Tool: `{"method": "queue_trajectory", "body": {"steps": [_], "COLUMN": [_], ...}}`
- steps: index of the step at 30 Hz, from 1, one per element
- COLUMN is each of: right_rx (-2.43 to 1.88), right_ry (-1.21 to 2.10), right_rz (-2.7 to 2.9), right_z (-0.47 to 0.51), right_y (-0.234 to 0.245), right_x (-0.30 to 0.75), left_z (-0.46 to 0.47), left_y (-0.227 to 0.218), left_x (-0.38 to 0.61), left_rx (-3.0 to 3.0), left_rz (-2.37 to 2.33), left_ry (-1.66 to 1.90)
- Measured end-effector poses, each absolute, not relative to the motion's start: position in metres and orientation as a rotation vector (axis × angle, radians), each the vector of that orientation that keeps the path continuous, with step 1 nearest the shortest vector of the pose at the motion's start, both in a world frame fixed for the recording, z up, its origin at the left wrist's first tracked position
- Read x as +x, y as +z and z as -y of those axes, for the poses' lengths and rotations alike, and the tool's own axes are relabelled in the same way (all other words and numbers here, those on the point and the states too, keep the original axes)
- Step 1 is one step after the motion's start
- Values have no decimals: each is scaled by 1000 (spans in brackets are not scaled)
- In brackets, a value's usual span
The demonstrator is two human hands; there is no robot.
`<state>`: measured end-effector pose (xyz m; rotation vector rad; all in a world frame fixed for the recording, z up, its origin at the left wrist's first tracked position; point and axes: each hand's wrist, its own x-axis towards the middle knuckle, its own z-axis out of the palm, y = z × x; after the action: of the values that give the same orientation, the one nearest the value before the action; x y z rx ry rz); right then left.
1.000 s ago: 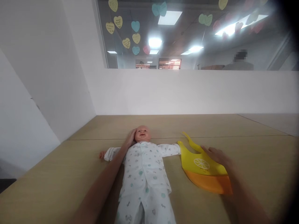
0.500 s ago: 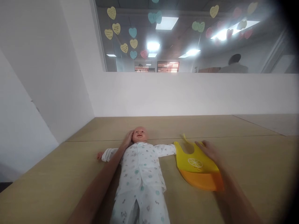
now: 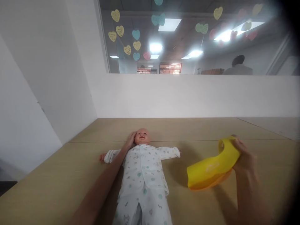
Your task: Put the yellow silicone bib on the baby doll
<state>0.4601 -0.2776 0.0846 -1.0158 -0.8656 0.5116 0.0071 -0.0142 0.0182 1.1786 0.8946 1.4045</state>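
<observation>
Bib (image 3: 212,170), soft yellow rubber, hung curled from the gripping right hand (image 3: 243,156).
Its orange pocket sagged below the fingers, contents unseen. Left hand (image 3: 130,141) lay open against the smooth plastic doll (image 3: 142,156) on the wooden table (image 3: 58,181).

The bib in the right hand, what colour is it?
The bib is yellow with an orange lower edge, seen in the head view.

Doll's legs (image 3: 142,212) cut off below; bib (image 3: 212,167) print blurred; right fingers (image 3: 236,146) partly behind it.
</observation>
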Motion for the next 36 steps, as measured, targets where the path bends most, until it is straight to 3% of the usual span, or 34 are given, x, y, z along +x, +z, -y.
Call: {"method": "queue_trajectory", "body": {"steps": [3,7,14,19,25,30,36], "right_rx": [-877,-832,-786,-777,-841,-884,-909], "right_ry": [723,744,505,607,635,544,380], "right_rz": [735,894,1185,1210,1239,1273,1352], "right_z": [288,285,261,249,233,229,241], "right_y": [112,156,217,224,218,216,221], "right_x": [431,367,288,257,234,235,245], "left_z": [12,27,92,111,123,117,115], "left_y": [36,89,169,187,201,205,210], "left_x": [6,6,-12,-28,-26,-43,-85], "left_rx": [1268,1485,1897,1791,1903,1998,1990], "left_rz": [-1069,-1044,-510,-456,-398,-460,-379], "left_ry": [1523,1566,496,339,468,513,280]}}
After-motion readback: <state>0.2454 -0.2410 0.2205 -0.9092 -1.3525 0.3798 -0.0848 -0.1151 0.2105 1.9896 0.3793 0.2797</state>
